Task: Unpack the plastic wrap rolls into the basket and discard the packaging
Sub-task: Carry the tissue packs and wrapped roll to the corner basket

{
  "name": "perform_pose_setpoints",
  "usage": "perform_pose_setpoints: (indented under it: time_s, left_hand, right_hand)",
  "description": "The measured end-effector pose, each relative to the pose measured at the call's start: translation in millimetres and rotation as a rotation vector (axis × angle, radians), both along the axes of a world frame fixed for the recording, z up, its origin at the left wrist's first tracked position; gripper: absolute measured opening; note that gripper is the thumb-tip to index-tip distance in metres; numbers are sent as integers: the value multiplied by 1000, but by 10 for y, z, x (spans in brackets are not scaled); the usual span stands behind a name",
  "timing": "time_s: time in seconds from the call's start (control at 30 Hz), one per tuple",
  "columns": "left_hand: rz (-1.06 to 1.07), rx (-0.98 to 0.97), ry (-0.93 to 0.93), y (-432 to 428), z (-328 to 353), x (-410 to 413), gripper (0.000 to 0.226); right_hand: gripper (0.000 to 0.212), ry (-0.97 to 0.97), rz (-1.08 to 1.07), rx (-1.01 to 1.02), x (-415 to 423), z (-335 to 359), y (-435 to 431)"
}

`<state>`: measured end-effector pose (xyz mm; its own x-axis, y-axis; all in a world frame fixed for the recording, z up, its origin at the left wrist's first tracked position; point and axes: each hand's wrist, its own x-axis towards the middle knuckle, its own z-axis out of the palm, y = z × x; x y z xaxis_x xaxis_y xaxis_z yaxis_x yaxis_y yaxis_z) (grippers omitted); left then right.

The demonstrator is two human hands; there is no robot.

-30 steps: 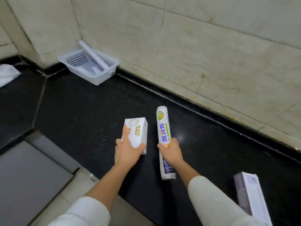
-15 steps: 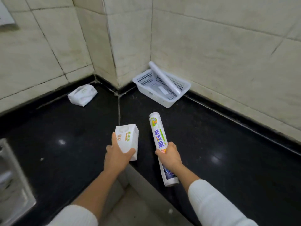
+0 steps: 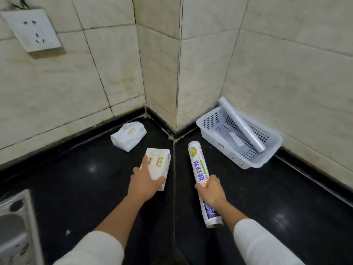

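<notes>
Left hand (image 3: 144, 183) is gripping a white box (image 3: 157, 166); right hand (image 3: 211, 190) is gripping a packaged roll (image 3: 198, 167) above the black bench (image 3: 76, 178). An unwrapped roll (image 3: 241, 124) is leaning inside the basket (image 3: 254, 163).

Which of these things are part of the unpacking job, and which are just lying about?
Part of the job:
wrapped roll in the right hand
bare roll lying in the basket

Just lying about:
tissue pack in the left hand
second tissue pack on the counter
wall socket
sink
</notes>
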<state>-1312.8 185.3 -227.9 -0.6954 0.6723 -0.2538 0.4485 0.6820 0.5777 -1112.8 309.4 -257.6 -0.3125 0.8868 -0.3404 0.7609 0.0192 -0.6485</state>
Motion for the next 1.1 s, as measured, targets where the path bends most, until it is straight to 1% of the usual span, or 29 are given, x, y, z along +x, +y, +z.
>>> perform_pose_setpoints:
  time_s: [0.17, 0.27, 0.37, 0.5, 0.53, 0.6, 0.67, 0.77, 0.93, 1.0, 1.1]
  left_hand:
    - [-81, -94, 119, 455, -31, -486, 106]
    - [-116, -112, 142, 673, -80, -770, 107]
    - [-152, -135, 183, 801, -112, -1015, 98]
    - [-199, -209, 388, 858, -155, -1085, 83]
    - [-196, -203, 413, 868, -167, -1043, 82]
    - [-221, -129, 422, 896, -193, -895, 79]
    - [-307, -43, 414, 932, -230, -696, 73]
    - [-422, 9, 329, 980, -301, -360, 64]
    - [-461, 130, 213, 1174, -293, 130, 49]
    - [-499, 183, 197, 1291, -238, 354, 45]
    - [-602, 261, 185, 1418, -145, 838, 44]
  right_hand:
    - [50, -44, -13, 2, -271, -59, 336]
    - [49, -74, -17, 14, -357, -110, 474]
    - [49, -84, -23, 5, -410, -132, 565]
    - [46, -93, -37, -7, -454, -136, 636]
    - [46, -98, -39, -8, -456, -139, 641]
    - [48, -113, -42, -11, -449, -153, 636]
    - [52, -120, -53, -15, -448, -160, 624]
    - [58, -115, -61, -8, -449, -136, 610]
    - [80, -55, -133, 60, -202, -10, 546]
    - [77, -35, -195, 93, 55, 84, 485]
    - [66, -46, -293, 128, 612, 221, 343]
